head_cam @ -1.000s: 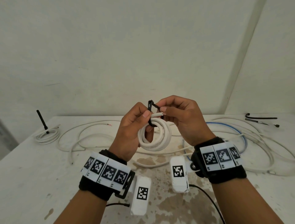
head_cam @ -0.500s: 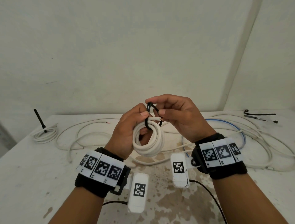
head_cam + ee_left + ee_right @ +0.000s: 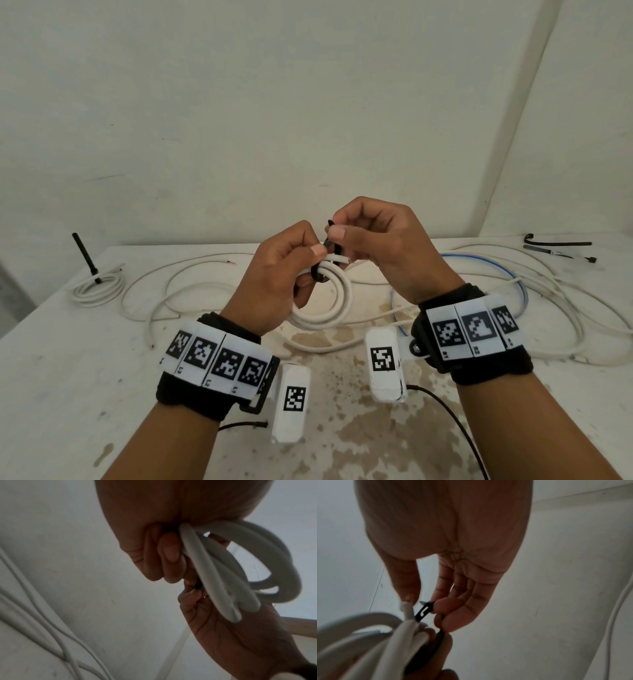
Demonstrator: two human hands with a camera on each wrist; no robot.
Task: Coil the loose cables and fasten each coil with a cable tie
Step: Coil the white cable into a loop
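Cable tie, black and thin, was looped round the top of the white coil at the centre of the head view, raised above the table; in the right-wrist view its slotted head pointed up and to the right, toward the fingertips. Left hand gripped the coil's upper turns with curled fingers, thumb pressing the bundle, so the ring hung downward with its flat face roughly toward the camera and its cut end poking right. Right hand pinched the tie's strap narrowly between thumb and fingers. I judged the coil light but springy, its stiff turns likely to splay unless held right beside the tie; the strap looked slick and narrow, best taken near its tip. Further out, loose cables sprawled across the frame's middle, a tied coil sat at left with its tie tail standing up, and spare ties lay at upper right.
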